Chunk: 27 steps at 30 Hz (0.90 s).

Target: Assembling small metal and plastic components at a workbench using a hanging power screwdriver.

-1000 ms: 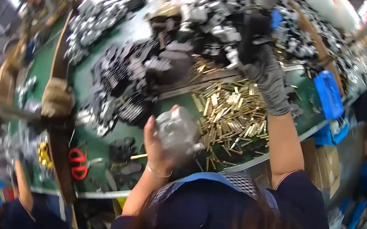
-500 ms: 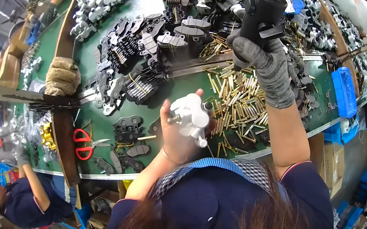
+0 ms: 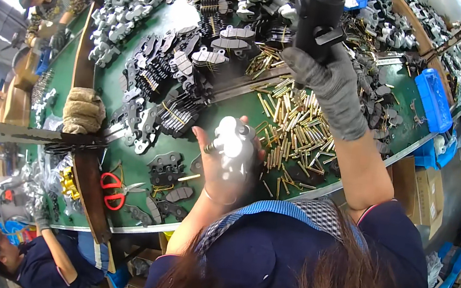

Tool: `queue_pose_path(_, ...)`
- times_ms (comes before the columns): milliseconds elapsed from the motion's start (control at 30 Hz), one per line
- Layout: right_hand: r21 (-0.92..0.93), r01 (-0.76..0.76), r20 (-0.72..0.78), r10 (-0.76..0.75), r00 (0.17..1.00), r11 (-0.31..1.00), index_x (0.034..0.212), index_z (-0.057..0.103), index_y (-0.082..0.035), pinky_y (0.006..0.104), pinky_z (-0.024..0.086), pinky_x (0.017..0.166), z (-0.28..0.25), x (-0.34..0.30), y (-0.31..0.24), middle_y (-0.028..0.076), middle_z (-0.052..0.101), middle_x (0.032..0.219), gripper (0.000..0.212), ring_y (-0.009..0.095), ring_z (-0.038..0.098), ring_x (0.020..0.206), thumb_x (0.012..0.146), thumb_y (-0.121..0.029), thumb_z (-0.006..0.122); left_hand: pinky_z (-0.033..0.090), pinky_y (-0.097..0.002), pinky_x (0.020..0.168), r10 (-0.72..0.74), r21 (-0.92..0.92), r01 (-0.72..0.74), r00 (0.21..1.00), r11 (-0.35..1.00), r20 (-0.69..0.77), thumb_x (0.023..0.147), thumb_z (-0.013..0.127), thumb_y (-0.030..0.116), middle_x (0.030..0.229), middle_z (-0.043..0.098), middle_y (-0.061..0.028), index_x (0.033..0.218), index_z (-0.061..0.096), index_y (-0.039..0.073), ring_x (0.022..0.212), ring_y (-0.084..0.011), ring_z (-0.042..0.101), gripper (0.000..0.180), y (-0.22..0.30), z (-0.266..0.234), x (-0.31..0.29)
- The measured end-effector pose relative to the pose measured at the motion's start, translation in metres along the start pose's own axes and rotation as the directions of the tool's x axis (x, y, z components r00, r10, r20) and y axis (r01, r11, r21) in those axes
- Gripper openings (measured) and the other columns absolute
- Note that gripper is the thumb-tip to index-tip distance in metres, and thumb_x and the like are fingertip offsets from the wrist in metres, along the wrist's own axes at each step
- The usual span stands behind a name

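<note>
Silver in colour, a brake caliper (image 3: 233, 149) sits mid-frame, cupped in the curled bare left hand (image 3: 213, 176), while the grey-gloved right hand (image 3: 335, 94) wraps round a black power tool (image 3: 318, 21), upper centre-right.

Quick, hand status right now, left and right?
Left hand: holding a silvery metal casting, fingers partly hidden behind it.
Right hand, gloved: closed around a black cylindrical tool.

"What's looking like metal?"
"The pins (image 3: 296, 115) are gleaming brassy; the casting (image 3: 234, 144) is showing silvery-white."
"And the glove (image 3: 339, 100)?"
"It's looking like matt knit cloth, while the bin (image 3: 433, 100) is showing smooth plastic."
</note>
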State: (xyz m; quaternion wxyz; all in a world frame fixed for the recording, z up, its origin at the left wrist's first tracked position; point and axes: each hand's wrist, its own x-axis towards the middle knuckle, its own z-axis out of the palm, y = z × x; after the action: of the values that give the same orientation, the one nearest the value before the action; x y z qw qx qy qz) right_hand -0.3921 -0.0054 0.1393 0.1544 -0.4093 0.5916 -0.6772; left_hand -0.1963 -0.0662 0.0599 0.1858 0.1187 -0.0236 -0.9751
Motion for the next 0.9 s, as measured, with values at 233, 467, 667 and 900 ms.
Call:
queue_pose_path(233,0.355,-0.443,0.206,0.393,0.896,0.823,0.131,0.034,-0.004,0.0329,0.042,0.091,0.024,-0.098,0.015,0.012,0.045,0.123,0.065,0.021,0.05,0.106,0.084,-0.039,0.06,0.048,-0.0422,0.082,0.377,0.081,-0.378,0.926,0.922,0.03,0.084,0.049,0.048,0.089,0.057,-0.0082,0.11,0.05,0.011,0.087,-0.0232,0.056,0.045,0.01,0.031,0.011)
queue_pose_path(467,0.712,-0.686,0.689,0.329,0.645,-0.148,0.117,0.049,-0.009,0.023,0.051,0.061,0.042,-0.101,0.044,0.002,0.057,0.098,0.046,0.01,0.057,0.072,0.089,-0.045,0.048,0.043,-0.0286,0.081,0.423,0.848,-0.389,0.742,-0.36,0.52,0.087,0.05,0.022,0.108,0.049,-0.0087,0.119,0.046,0.003,0.094,-0.017,0.051,0.038,0.018,0.016,0.016)
queue_pose_path(667,0.174,-0.399,0.237,0.354,0.904,0.901,0.126,0.046,-0.011,0.0321,0.049,0.085,0.042,-0.1,0.014,0.013,0.048,0.115,0.049,0.022,0.054,0.101,0.082,-0.024,0.063,0.044,-0.0318,0.088,0.427,0.66,-0.31,0.904,0.684,-0.018,0.095,0.039,0.034,0.115,0.051,-0.0097,0.127,0.042,0.005,0.103,-0.0188,0.051,0.043,0.008,0.001,0.006)
queue_pose_path(900,-0.199,0.126,0.444,-0.025,0.896,0.972,0.112,0.059,-0.008,0.0319,0.048,0.087,0.01,-0.085,-0.011,0.017,0.048,0.115,0.036,0.028,0.054,0.103,0.077,-0.018,0.067,0.045,-0.0385,0.088,0.175,0.473,-0.145,0.984,0.869,-0.021,0.078,0.055,0.033,0.11,0.056,-0.0125,0.121,0.046,0.001,0.1,-0.0262,0.055,0.054,0.013,0.023,-0.003)
